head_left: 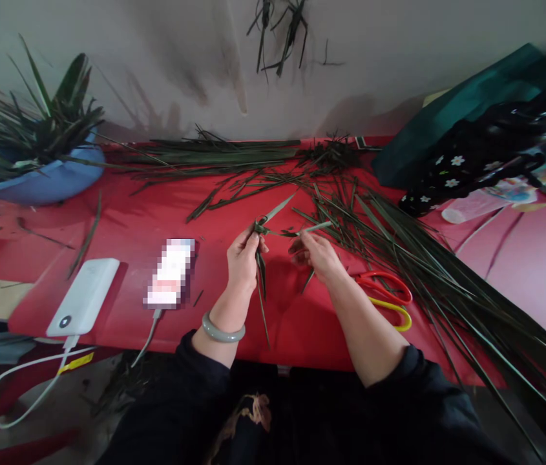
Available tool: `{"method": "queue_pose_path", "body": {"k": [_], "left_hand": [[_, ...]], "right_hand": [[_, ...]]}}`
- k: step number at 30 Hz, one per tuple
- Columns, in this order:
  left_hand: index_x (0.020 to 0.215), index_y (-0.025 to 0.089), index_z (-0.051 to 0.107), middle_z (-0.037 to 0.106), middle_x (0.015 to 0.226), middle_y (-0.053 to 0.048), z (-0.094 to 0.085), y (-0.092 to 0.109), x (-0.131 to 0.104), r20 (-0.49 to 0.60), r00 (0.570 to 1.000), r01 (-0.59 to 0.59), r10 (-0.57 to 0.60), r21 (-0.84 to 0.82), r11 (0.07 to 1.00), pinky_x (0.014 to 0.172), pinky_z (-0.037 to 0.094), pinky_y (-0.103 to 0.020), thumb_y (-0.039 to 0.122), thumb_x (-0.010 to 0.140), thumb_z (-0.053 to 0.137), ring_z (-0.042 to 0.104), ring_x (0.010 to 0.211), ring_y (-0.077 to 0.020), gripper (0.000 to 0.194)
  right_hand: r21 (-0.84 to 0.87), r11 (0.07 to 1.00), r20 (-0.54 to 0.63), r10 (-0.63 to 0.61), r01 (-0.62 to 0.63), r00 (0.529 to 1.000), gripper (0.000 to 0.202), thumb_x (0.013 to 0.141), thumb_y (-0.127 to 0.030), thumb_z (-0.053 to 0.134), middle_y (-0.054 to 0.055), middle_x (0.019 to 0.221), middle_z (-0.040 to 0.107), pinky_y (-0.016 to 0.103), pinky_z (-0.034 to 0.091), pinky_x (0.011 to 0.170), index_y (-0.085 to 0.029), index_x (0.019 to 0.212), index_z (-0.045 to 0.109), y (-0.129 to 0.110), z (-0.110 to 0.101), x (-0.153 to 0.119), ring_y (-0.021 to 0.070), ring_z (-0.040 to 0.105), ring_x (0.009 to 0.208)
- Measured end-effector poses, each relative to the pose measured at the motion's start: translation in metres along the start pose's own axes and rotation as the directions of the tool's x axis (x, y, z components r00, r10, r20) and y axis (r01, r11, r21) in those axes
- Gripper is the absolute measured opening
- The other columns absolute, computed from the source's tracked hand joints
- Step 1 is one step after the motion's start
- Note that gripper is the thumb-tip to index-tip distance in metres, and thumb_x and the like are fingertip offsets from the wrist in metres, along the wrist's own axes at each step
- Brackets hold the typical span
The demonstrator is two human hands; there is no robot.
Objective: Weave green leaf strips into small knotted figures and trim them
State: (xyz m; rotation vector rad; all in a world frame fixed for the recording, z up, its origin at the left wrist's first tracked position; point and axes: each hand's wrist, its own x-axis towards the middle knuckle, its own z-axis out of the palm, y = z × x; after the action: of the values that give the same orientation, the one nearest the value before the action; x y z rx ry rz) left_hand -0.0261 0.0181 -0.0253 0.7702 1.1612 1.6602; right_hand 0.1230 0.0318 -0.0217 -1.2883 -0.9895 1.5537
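My left hand (244, 258), with a grey bangle at the wrist, pinches a small knotted piece of green leaf (260, 227) above the red table (122, 226). Leaf ends hang below its fingers, and a pointed strip rises to the upper right. My right hand (318, 255) is closed on a thin leaf strip (288, 233) that runs across to the knot. A pale, narrow length sticks out beyond its fingers. Scissors with red and yellow handles (386, 290) lie beside my right forearm, their blades not visible.
Long leaves (428, 284) spread over the right side, with more along the wall (214, 155). A blue basin (44, 181) of leaves stands left. Nearer are a white power bank (83, 297) and a phone (170, 274). A dark green bag (457, 110) and flowered umbrella (451, 168) stand right.
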Motion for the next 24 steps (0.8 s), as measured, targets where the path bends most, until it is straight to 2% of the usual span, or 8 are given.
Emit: {"method": "queue_pose_path", "body": {"k": [1,3,5,7,12,16,20,24], "left_hand": [[0.087,0.015,0.068,0.058,0.059,0.003,-0.001,0.0,0.0,-0.002,0.999,-0.036,0.037,0.064,0.997,0.055,0.043,-0.02,0.028,0.075,0.063,0.053,0.05,-0.0055,0.018],[0.087,0.015,0.068,0.057,0.059,0.003,-0.003,0.001,-0.002,0.034,0.995,-0.1,0.095,0.201,0.974,0.057,0.043,-0.02,0.028,0.079,0.059,0.054,0.052,-0.0064,0.018],[0.089,0.015,0.068,0.058,0.059,0.003,-0.003,0.002,-0.006,0.107,0.988,-0.135,0.108,0.293,0.947,0.057,0.043,-0.02,0.029,0.081,0.057,0.055,0.054,-0.0074,0.02],[0.095,0.016,0.068,0.058,0.06,0.002,-0.002,0.002,-0.009,0.183,0.978,-0.152,0.096,0.322,0.934,0.057,0.043,-0.021,0.031,0.083,0.055,0.055,0.054,-0.0084,0.024],[0.099,0.015,0.067,0.057,0.059,0.002,0.004,0.004,-0.016,0.338,0.941,-0.09,-0.007,0.269,0.959,0.055,0.042,-0.021,0.033,0.083,0.056,0.052,0.052,-0.0081,0.027],[0.091,0.014,0.065,0.053,0.058,0.003,0.006,0.006,-0.018,0.394,0.909,0.058,-0.136,0.204,0.977,0.049,0.038,-0.02,0.035,0.08,0.058,0.048,0.048,-0.0066,0.025],[0.075,0.014,0.06,0.053,0.058,0.003,0.005,0.005,-0.019,0.454,0.871,0.091,-0.188,0.227,0.97,0.049,0.038,-0.019,0.036,0.082,0.056,0.049,0.048,-0.006,0.023],[0.093,0.015,0.061,0.051,0.057,0.004,0.004,0.004,-0.019,0.444,0.88,0.083,-0.168,0.204,0.975,0.047,0.037,-0.019,0.035,0.083,0.056,0.048,0.046,-0.0058,0.023]], "right_hand": [[-0.067,0.998,0.099,0.001,0.005,0.995,0.041,0.07,-0.058,0.059,0.003,0.057,0.063,0.023,0.046,0.044,-0.017,0.065,0.055,0.0,0.001,-0.004,0.0101,0.055,0.042],[-0.171,0.97,0.184,-0.14,0.172,0.973,0.04,0.073,-0.056,0.058,0.004,0.06,0.064,0.026,0.05,0.053,-0.017,0.065,0.059,0.0,0.003,-0.01,0.012,0.058,0.05],[-0.28,0.876,0.098,-0.381,0.393,0.919,0.031,0.077,-0.048,0.057,0.006,0.077,0.069,0.029,0.052,0.069,-0.018,0.076,0.064,-0.001,0.003,-0.013,0.0152,0.064,0.07],[-0.403,0.783,0.036,-0.503,0.473,0.863,0.027,0.079,-0.042,0.057,0.007,0.093,0.07,0.031,0.049,0.08,-0.019,0.089,0.066,-0.002,0.001,-0.013,0.0179,0.064,0.087],[-0.433,0.786,0.254,-0.364,0.442,0.896,0.026,0.08,-0.039,0.053,0.003,0.078,0.07,0.028,0.049,0.07,-0.018,0.087,0.067,-0.002,-0.003,-0.006,0.0167,0.063,0.075],[-0.444,0.751,0.199,-0.45,0.489,0.871,0.019,0.078,-0.029,0.055,0.002,0.08,0.07,0.027,0.048,0.073,-0.018,0.087,0.068,0.001,-0.005,-0.003,0.0157,0.064,0.076],[-0.489,0.696,0.122,-0.543,0.526,0.831,0.015,0.076,-0.026,0.057,0.003,0.081,0.071,0.028,0.048,0.074,-0.02,0.082,0.069,0.0,-0.006,-0.002,0.0171,0.064,0.078],[-0.481,0.713,0.143,-0.51,0.51,0.848,0.013,0.076,-0.027,0.057,0.002,0.077,0.07,0.027,0.048,0.071,-0.022,0.08,0.069,-0.004,-0.005,-0.006,0.0164,0.064,0.075]]}}
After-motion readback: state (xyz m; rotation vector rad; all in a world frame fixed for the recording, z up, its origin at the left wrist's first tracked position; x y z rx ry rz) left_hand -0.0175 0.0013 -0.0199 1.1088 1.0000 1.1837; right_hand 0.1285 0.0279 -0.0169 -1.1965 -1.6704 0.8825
